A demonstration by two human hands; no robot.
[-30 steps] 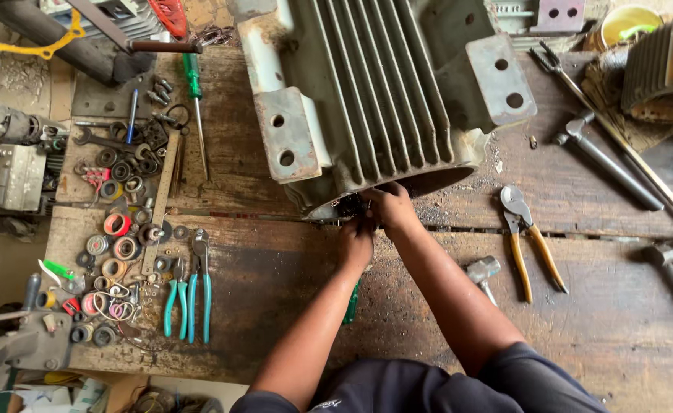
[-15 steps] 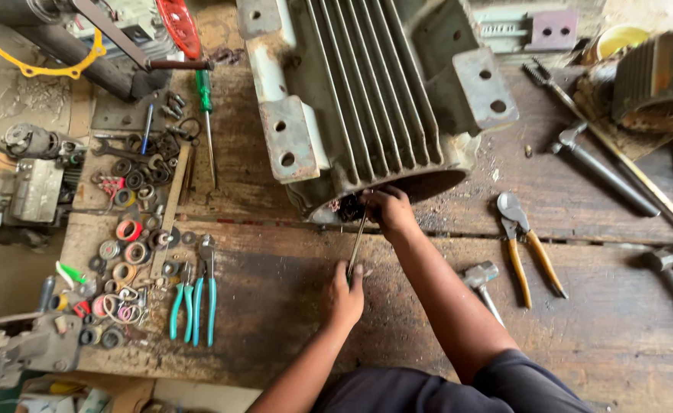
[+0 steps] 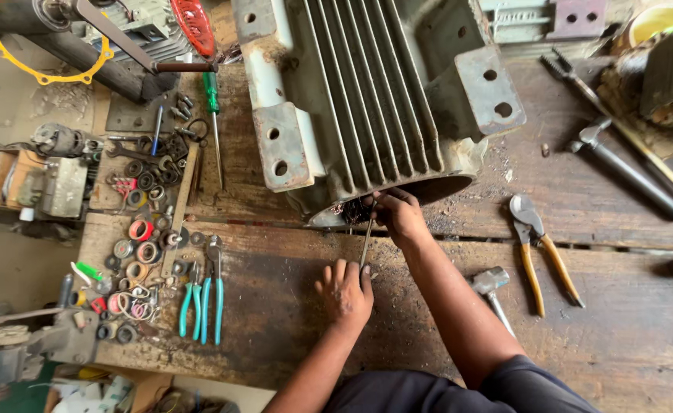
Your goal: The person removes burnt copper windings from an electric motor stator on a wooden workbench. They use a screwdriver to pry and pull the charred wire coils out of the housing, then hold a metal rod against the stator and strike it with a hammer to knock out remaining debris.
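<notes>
Right hand (image 3: 399, 216) curled shut at the open mouth of the grey finned motor housing (image 3: 367, 99), fingers closed around the top of a thin metal rod (image 3: 365, 245), likely a screwdriver or punch; exact grip on the tip hidden by the fingers. Rod runs down and slightly left from the housing mouth to the left hand (image 3: 345, 293). Left hand lies flat, palm down on the wooden surface (image 3: 275, 321), fingers spread loosely, mostly open; the rod's lower end sits just beside its index finger, can't tell if touching. Housing lies on its side at the far middle of the surface, mounting feet up, mouth facing the person, dark windings visible just inside the rim.

Right of the arms: small hammer (image 3: 491, 284) near the right forearm, orange-handled cutters (image 3: 539, 256) just beyond it, long dark wrench (image 3: 627, 172) further out. Left: teal-handled pliers (image 3: 202, 294), two pairs side by side, well apart from the left hand. Beyond them a loose scatter of washers and rings (image 3: 141, 248), not in any container. Green-handled screwdriver (image 3: 213, 115) lies beside the housing's left edge. Yellow gasket ring (image 3: 38, 78) at top left. Bowl-like yellow container (image 3: 657, 19) at top right corner, contents not visible.
</notes>
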